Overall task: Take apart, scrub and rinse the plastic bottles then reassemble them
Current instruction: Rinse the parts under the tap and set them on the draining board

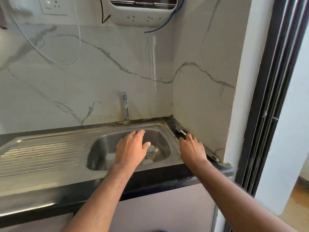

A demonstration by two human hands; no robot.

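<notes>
Two hands were in my view over the steel sink (100, 141), which was set into the dark bench (167, 178) at its right end. My left hand (132, 149) hovered above the basin with fingers spread and relaxed, holding nothing; its thumb lay just above a small white plastic bottle (151, 154) bearing a blue mark. That bottle stood in the basin, toward its right near corner, with a white round piece (148, 162) just beside it on the near side; I could not tell whether this was a cap. My right hand (192, 148) lay at the right edge of the bench, against the marble side wall (200, 97), with its fingers curled down onto the white handle of a bottle brush (181, 130). Grey bristles pointed toward the far right corner of the bench, and the handle's end showed behind the wrist. At the back edge of the sink stood a chrome tap (126, 108). Above it hung a white water purifier (143, 12) with a blue tube (167, 25).
</notes>
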